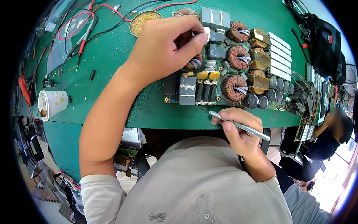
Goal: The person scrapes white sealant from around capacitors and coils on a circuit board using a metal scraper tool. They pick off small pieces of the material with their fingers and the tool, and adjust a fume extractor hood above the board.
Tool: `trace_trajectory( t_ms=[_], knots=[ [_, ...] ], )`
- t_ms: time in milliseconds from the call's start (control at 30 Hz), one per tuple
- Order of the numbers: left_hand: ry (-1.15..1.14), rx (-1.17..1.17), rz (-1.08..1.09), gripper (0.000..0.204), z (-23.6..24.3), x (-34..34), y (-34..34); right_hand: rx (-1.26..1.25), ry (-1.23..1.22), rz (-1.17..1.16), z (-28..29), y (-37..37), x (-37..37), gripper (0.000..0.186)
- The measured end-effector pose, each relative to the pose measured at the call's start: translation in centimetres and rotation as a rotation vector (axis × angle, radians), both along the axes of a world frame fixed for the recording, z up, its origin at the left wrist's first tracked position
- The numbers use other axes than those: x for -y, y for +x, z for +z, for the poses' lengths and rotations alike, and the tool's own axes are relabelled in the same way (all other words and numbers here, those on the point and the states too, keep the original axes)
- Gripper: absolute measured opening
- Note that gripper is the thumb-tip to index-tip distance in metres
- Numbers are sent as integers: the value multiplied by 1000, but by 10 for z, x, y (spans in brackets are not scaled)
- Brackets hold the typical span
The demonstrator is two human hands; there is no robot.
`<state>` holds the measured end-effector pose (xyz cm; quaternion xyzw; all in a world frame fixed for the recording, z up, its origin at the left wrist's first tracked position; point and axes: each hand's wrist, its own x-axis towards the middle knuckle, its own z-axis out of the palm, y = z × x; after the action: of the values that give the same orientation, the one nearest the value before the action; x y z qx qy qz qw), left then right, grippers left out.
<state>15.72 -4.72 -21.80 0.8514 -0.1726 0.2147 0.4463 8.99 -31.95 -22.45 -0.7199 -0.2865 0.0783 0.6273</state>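
My left hand (167, 46) is over the upper left of a populated circuit board (220, 100), fingers curled and pinched beside a small white block (207, 32); what they hold, if anything, is hidden. The board carries copper-wound toroids (238, 59), grey blocks (214, 18), yellow discs (213, 75), brass-coloured transformers (260, 59), black cylindrical capacitors (253, 100) and a white finned strip (279, 56). Just below the board's front edge, my right hand (240, 132) grips a slim metal pen-shaped tool (253, 131), its thin tip pointing up-left.
Red and black test leads (84, 43), a round tin of yellowish material (140, 18) and a paper cup (56, 104) lie on the green mat (67, 142). A black bag (324, 44) and other electronic assemblies (305, 104) are at right, where another person (320, 145) sits.
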Motion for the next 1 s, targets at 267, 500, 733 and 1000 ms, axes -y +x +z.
trace_trajectory(
  t_ms=[267,500,733,1000],
  knots=[
    [23,-38,43,14,2,0,0,-44,-49,-14,-3,3,-1,14],
    [37,-69,52,14,4,0,-2,-148,-59,-10,-1,7,-2,16],
    [27,-68,45,14,3,1,-2,7,-66,20,-6,7,-2,19],
    [26,-61,42,14,3,0,-2,99,-97,51,-4,7,0,19]
  ],
)
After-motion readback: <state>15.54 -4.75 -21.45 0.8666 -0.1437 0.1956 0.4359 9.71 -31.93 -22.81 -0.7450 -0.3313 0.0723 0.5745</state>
